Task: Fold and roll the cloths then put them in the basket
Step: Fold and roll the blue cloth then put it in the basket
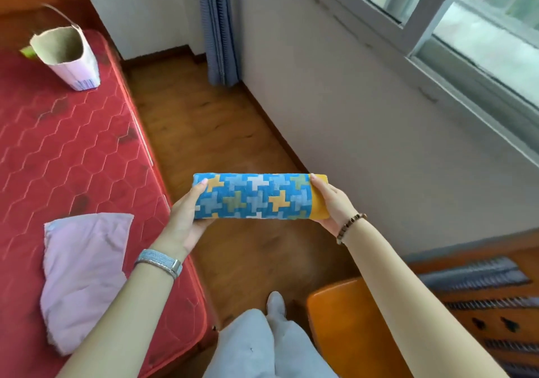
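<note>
Head view, left hand (pixel 183 220), right hand (pixel 332 202) gripping rolled cloth (pixel 253 197), basket (pixel 74 67) on mattress (pixel 73 150)

A rolled cloth (pixel 253 197) with a blue, yellow and white pattern lies level between both hands above the wooden floor (pixel 204 121). The left hand (pixel 183 220) curls round its 9 o'clock end, and the right hand (pixel 332 202) grips the plain yellow end at 3 o'clock. On the red bed (pixel 73 150), a folded pink cloth (pixel 81 275) lies at 8 o'clock from the roll. The basket (pixel 67 57) stands upright, well apart at 10 o'clock. A blue curtain (pixel 218 27) hangs at 12 o'clock.
</note>
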`<control>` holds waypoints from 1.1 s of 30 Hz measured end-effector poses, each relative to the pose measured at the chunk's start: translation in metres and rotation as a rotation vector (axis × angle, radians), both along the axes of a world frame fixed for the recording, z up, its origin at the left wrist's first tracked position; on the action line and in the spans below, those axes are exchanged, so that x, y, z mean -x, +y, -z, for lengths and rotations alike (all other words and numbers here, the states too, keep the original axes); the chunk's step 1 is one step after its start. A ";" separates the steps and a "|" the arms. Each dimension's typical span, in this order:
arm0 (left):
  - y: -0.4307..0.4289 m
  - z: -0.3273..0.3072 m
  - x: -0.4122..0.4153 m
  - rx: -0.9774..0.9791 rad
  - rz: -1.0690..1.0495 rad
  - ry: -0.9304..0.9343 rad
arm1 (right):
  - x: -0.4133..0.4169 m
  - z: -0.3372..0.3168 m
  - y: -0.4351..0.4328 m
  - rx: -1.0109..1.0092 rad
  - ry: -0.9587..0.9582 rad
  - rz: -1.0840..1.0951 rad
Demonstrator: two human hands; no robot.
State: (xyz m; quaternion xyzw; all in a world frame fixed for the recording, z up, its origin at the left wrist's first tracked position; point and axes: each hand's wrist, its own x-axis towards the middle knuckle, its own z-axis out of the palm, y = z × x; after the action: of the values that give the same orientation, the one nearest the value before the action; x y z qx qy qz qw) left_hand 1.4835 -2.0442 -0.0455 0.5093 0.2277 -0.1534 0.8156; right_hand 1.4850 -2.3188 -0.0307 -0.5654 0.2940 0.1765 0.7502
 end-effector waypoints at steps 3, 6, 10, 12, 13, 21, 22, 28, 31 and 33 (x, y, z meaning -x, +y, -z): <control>-0.001 0.000 -0.016 -0.009 -0.063 -0.005 | -0.034 -0.001 -0.002 -0.035 0.012 -0.060; 0.010 -0.001 -0.030 -0.021 -0.131 -0.004 | -0.067 0.001 0.009 -0.061 0.025 -0.127; 0.031 -0.002 -0.055 -0.020 -0.202 -0.015 | -0.114 0.005 0.034 -0.053 0.026 -0.218; 0.043 0.000 -0.071 -0.012 -0.231 -0.016 | -0.139 0.009 0.048 -0.051 0.026 -0.252; 0.050 0.002 -0.081 -0.005 -0.248 -0.016 | -0.152 0.011 0.055 -0.051 0.025 -0.267; 0.109 -0.004 -0.181 -0.009 -0.328 -0.042 | -0.278 0.006 0.125 -0.037 0.014 -0.356; 0.118 -0.006 -0.194 -0.009 -0.333 -0.040 | -0.294 0.004 0.135 -0.036 0.014 -0.362; 0.159 -0.019 -0.266 -0.004 -0.338 -0.036 | -0.367 -0.002 0.176 -0.060 0.026 -0.370; 0.172 -0.022 -0.297 -0.002 -0.340 -0.032 | -0.400 -0.006 0.191 -0.073 0.042 -0.370; 0.181 -0.021 -0.317 0.009 -0.358 -0.024 | -0.424 -0.006 0.200 -0.066 0.044 -0.382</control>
State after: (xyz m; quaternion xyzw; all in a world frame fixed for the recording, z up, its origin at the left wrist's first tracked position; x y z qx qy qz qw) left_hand 1.8009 -1.8636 -0.0245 0.4589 0.3044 -0.0008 0.8347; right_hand 1.9094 -2.1185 -0.0245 -0.5821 0.1917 0.3372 0.7146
